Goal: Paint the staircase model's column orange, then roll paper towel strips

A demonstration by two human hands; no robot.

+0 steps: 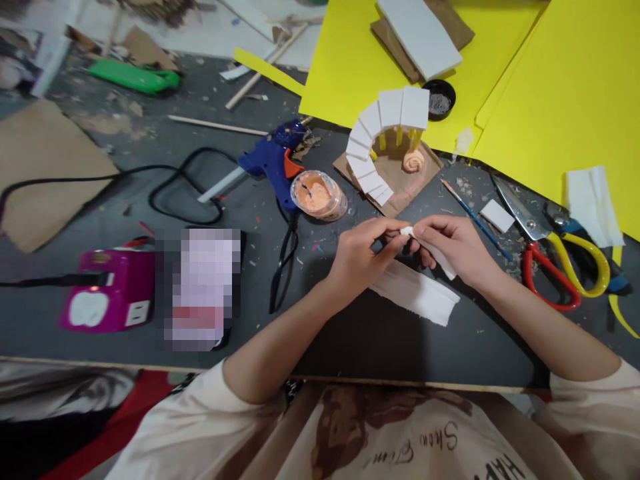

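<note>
Tissue [440,257] was pinched btwn the fingertips of our L hand [357,252] & R hand [454,241], both clamped on it close together over the dark table [350,353], w/ its loose end under our R hand, & we couldn't tell if it joined the flat white strip [425,297] lying below. Just past our hands we had the curved model stairs [369,121] on a cardboard base [419,183], w/ the open orange tub [334,211] & blue glue gun [267,160] to the L. On our R lay the paintbrush [475,219], a small white block [497,216] & the scissors [539,233].
</note>
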